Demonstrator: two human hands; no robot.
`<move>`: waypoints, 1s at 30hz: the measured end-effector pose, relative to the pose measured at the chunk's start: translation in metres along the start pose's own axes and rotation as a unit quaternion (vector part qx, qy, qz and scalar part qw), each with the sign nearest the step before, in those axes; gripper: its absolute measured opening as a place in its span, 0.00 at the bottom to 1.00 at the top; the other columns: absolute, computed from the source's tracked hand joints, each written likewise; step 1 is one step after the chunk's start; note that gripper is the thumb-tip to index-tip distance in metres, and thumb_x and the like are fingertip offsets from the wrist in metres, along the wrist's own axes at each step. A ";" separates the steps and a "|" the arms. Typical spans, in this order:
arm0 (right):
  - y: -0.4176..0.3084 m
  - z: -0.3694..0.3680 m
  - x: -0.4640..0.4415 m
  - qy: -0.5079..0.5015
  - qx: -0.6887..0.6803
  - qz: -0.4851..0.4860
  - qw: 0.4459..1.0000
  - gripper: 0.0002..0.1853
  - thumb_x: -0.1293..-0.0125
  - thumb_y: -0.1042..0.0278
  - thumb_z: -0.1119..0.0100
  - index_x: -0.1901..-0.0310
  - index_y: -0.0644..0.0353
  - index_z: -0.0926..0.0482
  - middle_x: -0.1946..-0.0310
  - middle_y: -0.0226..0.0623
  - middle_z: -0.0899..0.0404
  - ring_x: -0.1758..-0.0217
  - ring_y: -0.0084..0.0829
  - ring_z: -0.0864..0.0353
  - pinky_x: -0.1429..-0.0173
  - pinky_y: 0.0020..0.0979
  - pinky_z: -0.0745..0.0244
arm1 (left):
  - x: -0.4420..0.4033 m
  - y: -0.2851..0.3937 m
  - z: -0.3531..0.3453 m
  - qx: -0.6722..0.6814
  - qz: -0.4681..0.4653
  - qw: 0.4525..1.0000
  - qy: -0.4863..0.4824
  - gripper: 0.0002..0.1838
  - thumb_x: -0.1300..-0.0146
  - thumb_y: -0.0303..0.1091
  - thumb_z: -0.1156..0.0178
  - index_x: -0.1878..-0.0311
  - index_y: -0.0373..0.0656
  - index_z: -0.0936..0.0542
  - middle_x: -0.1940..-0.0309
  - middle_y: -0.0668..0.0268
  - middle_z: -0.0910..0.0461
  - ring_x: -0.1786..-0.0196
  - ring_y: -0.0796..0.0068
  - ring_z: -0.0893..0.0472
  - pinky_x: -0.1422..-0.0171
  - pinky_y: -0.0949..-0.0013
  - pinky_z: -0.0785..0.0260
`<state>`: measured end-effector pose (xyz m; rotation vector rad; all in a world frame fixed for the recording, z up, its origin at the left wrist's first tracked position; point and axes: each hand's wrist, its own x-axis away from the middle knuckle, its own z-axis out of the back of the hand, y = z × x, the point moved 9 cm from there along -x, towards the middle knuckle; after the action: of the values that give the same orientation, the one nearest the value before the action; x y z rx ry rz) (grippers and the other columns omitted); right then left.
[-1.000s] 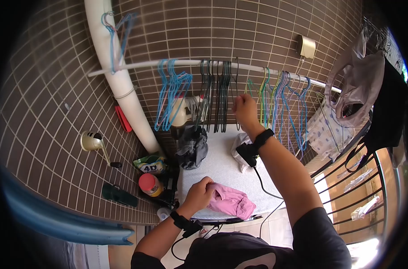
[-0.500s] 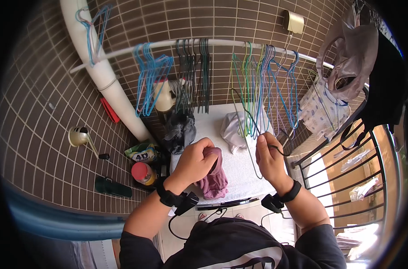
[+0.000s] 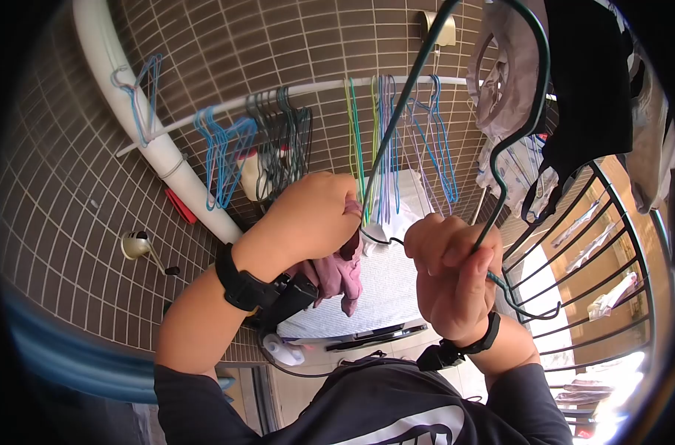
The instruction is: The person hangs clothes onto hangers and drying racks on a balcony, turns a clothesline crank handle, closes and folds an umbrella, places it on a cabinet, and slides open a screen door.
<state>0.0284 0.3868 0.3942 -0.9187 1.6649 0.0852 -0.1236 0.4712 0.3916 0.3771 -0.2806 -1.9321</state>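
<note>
Dk green hanger (image 3: 503, 185) in R hand (image 3: 456, 274), mauve garment (image 3: 337, 276) in L hand (image 3: 319, 215)

R fingers closed on hanger nr its hook; hook sticks out past the hand. L fingers gripping garment, which hangs bunched over the tabletop (image 3: 385, 293). Hanger's far end is v. close to L hand; can't tell if touching. White cloth (image 3: 388, 221) on tabletop, behind the hands. Wall rail (image 3: 319, 87) w/ blue, dk & multicol. hangers beyond.

Home laundry balcony: hangers (image 3: 212, 159) on a rod (image 3: 326, 87), black railing (image 3: 625, 215)
</note>
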 end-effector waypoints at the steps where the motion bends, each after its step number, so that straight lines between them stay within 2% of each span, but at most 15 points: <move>1: -0.004 0.006 0.002 0.005 -0.007 0.007 1.000 0.15 0.20 0.56 0.61 0.61 0.60 0.37 0.73 0.38 0.35 0.71 0.30 0.38 0.64 0.34 0.40 | -0.004 0.001 -0.003 0.038 0.034 0.997 -0.049 0.10 0.45 0.30 0.38 0.61 0.38 0.22 0.65 0.53 0.20 0.63 0.60 0.18 0.57 0.63 0.27; 2: -0.008 0.010 0.002 0.008 -0.014 0.014 1.000 0.15 0.20 0.56 0.61 0.60 0.60 0.37 0.73 0.38 0.35 0.71 0.30 0.38 0.63 0.35 0.40 | -0.008 0.001 -0.004 0.030 0.063 0.995 -0.069 0.08 0.40 0.30 0.40 0.59 0.37 0.22 0.63 0.59 0.18 0.64 0.71 0.19 0.58 0.69 0.28; 5: -0.024 0.021 0.008 0.033 -0.056 0.035 0.997 0.15 0.20 0.57 0.62 0.60 0.60 0.37 0.74 0.37 0.35 0.71 0.29 0.39 0.63 0.36 0.41 | -0.023 -0.021 -0.027 0.261 0.061 0.963 -0.031 0.12 0.38 0.36 0.40 0.62 0.35 0.21 0.65 0.59 0.19 0.63 0.69 0.21 0.59 0.65 0.29; 6: -0.027 0.021 0.008 0.034 -0.063 0.045 0.996 0.15 0.20 0.58 0.61 0.61 0.60 0.36 0.74 0.36 0.36 0.71 0.28 0.41 0.63 0.36 0.41 | -0.019 -0.014 -0.030 0.308 0.097 0.945 -0.057 0.11 0.37 0.35 0.42 0.59 0.36 0.21 0.65 0.65 0.21 0.62 0.76 0.25 0.57 0.70 0.30; 9: -0.015 0.025 0.015 0.024 0.012 0.016 1.000 0.15 0.19 0.54 0.64 0.60 0.56 0.37 0.75 0.34 0.37 0.72 0.28 0.40 0.63 0.35 0.41 | -0.019 0.002 -0.051 0.426 0.116 0.887 -0.134 0.06 0.33 0.30 0.44 0.56 0.40 0.22 0.64 0.71 0.21 0.60 0.82 0.23 0.55 0.76 0.30; 10: -0.009 0.027 0.018 0.026 0.016 -0.003 1.000 0.15 0.20 0.55 0.63 0.61 0.58 0.37 0.75 0.34 0.37 0.72 0.28 0.40 0.63 0.35 0.42 | -0.017 0.016 -0.051 0.449 0.104 0.875 -0.149 0.05 0.33 0.30 0.43 0.57 0.41 0.22 0.64 0.71 0.22 0.60 0.82 0.23 0.55 0.76 0.30; 13: 0.001 0.046 0.033 0.011 0.123 -0.103 0.987 0.14 0.21 0.60 0.58 0.63 0.61 0.33 0.76 0.32 0.36 0.74 0.27 0.40 0.65 0.31 0.42 | -0.017 0.010 -0.042 0.417 0.128 0.896 -0.084 0.05 0.34 0.30 0.43 0.58 0.41 0.22 0.64 0.72 0.22 0.61 0.83 0.23 0.57 0.77 0.31; 16: -0.008 0.061 0.029 -0.053 0.301 -0.222 0.926 0.14 0.22 0.65 0.54 0.66 0.63 0.29 0.75 0.32 0.32 0.74 0.26 0.36 0.66 0.29 0.39 | -0.015 0.000 -0.029 0.302 0.104 0.946 -0.055 0.03 0.38 0.28 0.40 0.63 0.42 0.23 0.69 0.74 0.25 0.66 0.84 0.28 0.63 0.77 0.37; 17: -0.008 0.065 0.027 -0.088 0.332 -0.243 0.907 0.13 0.23 0.66 0.53 0.66 0.64 0.28 0.76 0.36 0.32 0.76 0.30 0.35 0.68 0.31 0.38 | -0.013 -0.003 -0.025 0.262 0.103 0.958 -0.046 0.04 0.40 0.28 0.40 0.64 0.42 0.24 0.70 0.74 0.26 0.67 0.84 0.30 0.64 0.76 0.38; 18: -0.008 0.069 0.025 -0.122 0.361 -0.263 0.886 0.12 0.24 0.67 0.51 0.66 0.65 0.27 0.78 0.41 0.31 0.77 0.34 0.33 0.69 0.33 0.37 | -0.013 0.002 -0.012 0.162 0.021 0.986 0.015 0.07 0.45 0.26 0.38 0.66 0.40 0.26 0.74 0.73 0.29 0.70 0.83 0.33 0.67 0.74 0.40; 19: -0.005 0.072 0.024 -0.156 0.389 -0.282 0.863 0.12 0.24 0.69 0.50 0.66 0.65 0.27 0.80 0.45 0.30 0.79 0.39 0.32 0.71 0.35 0.35 | -0.013 0.000 -0.011 0.140 0.004 0.990 0.031 0.07 0.46 0.25 0.38 0.65 0.39 0.27 0.74 0.73 0.30 0.71 0.82 0.33 0.67 0.74 0.40; 20: -0.005 0.076 0.024 -0.152 0.379 -0.242 0.880 0.11 0.26 0.68 0.49 0.66 0.65 0.27 0.82 0.47 0.32 0.80 0.46 0.33 0.72 0.38 0.35 | -0.012 0.000 -0.011 0.117 -0.013 0.992 0.047 0.08 0.47 0.25 0.38 0.65 0.39 0.27 0.74 0.72 0.30 0.71 0.82 0.33 0.67 0.74 0.40; 27: -0.007 0.093 0.023 -0.280 0.418 -0.351 0.790 0.12 0.27 0.66 0.48 0.68 0.65 0.24 0.83 0.47 0.27 0.80 0.47 0.27 0.71 0.40 0.31 | -0.019 -0.007 -0.032 0.132 -0.079 0.985 0.077 0.11 0.51 0.20 0.40 0.64 0.38 0.27 0.68 0.68 0.28 0.67 0.77 0.28 0.61 0.73 0.33; 28: -0.006 0.095 0.027 -0.279 0.399 -0.353 0.799 0.12 0.28 0.66 0.48 0.66 0.64 0.22 0.83 0.46 0.26 0.80 0.48 0.26 0.71 0.40 0.30 | -0.019 -0.006 -0.032 0.142 -0.087 0.983 0.079 0.11 0.52 0.20 0.40 0.63 0.38 0.27 0.67 0.68 0.28 0.67 0.76 0.27 0.61 0.72 0.32; 30: 0.005 0.103 0.041 -0.283 0.413 -0.449 0.740 0.11 0.29 0.66 0.47 0.65 0.64 0.21 0.83 0.47 0.26 0.80 0.48 0.24 0.71 0.40 0.30 | -0.017 0.011 -0.035 0.134 -0.114 0.980 0.089 0.11 0.52 0.20 0.40 0.63 0.38 0.27 0.67 0.67 0.27 0.65 0.73 0.25 0.61 0.71 0.31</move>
<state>0.1071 0.4213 0.3233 -0.7708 0.4314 -0.8903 -0.0949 0.4822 0.3657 0.7868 -0.3957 -2.0717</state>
